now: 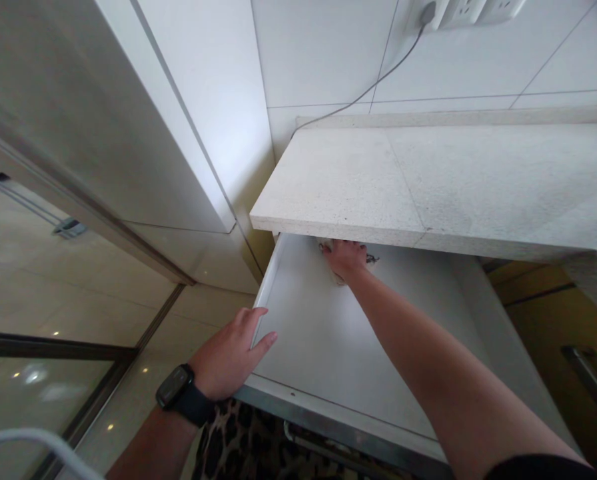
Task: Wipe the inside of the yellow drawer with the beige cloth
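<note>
A white drawer is pulled out beneath the countertop. My right hand reaches to its far left part, just under the countertop's front edge. Its fingers curl over a small pale item, mostly covered by the hand, so its kind cannot be made out. Something dark and thin sticks out right of the fingers. My left hand, with a black watch on the wrist, lies at the drawer's left front corner. Its thumb and fingers are apart, and it holds nothing.
The pale stone countertop overhangs the drawer's back. A white cabinet stands at the left. A grey cable runs along the wall to a plug. A metal handle shows at the lower right.
</note>
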### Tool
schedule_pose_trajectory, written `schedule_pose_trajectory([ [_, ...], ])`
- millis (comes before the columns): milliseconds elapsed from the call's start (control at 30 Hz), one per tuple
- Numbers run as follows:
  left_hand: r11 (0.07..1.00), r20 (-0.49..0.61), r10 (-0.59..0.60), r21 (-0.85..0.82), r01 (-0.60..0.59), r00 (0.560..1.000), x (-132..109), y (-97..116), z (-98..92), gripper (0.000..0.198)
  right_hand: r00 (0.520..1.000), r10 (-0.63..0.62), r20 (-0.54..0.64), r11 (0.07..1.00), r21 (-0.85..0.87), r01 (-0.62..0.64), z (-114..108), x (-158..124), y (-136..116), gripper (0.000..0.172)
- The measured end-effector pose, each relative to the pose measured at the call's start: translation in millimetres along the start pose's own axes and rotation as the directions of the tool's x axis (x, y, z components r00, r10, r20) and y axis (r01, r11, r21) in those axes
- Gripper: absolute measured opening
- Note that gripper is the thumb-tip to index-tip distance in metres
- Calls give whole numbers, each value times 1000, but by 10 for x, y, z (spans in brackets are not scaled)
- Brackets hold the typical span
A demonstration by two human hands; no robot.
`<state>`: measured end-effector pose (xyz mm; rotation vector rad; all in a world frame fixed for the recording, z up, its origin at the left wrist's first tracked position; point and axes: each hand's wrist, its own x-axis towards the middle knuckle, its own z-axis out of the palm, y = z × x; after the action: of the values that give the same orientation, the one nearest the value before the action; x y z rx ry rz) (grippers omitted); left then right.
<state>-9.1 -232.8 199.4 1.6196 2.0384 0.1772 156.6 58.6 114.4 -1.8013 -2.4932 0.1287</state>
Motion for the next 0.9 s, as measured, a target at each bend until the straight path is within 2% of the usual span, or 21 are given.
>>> schedule_pose_trajectory([
  [133, 1000, 2, 6, 14, -6, 1000, -4, 14, -5, 55, 999, -52, 16, 999, 5, 52, 11, 15, -205, 53],
  [267, 1000, 11, -2, 18, 1, 1000, 5, 12, 7, 55, 986, -161, -29, 987, 11, 162, 19, -137, -414, 56],
  [400, 1000, 12, -8, 9, 8, 1000, 9, 10, 10, 54, 941, -332, -71, 942, 23, 334, 41, -468, -558, 53],
  [500, 1000, 10, -12, 3, 12, 1000, 3, 11, 6, 54, 882, -466, -66, 882, 43, 469, 71, -706, -579, 52],
  [567, 1000, 6, -14, 3, 14, 1000, 0, 9, 6, 54, 869, -490, -62, 869, 47, 493, 86, -758, -536, 53],
  [633, 1000, 2, -10, 7, 10, 1000, -1, 6, 9, 54, 910, -410, -61, 910, 38, 412, 89, -684, -446, 54],
  [733, 1000, 2, -4, 14, 4, 1000, 2, 6, 11, 54, 982, -178, -57, 984, 24, 179, 69, -388, -247, 55],
  [833, 1000, 3, -8, 15, 8, 1000, 5, 9, 6, 54, 999, -2, -32, 1000, 26, 3, 41, -60, -64, 56],
  [900, 1000, 4, -5, 17, 5, 1000, 5, 12, -1, 54, 999, 33, -23, 999, 25, -32, 33, 81, -19, 56],
])
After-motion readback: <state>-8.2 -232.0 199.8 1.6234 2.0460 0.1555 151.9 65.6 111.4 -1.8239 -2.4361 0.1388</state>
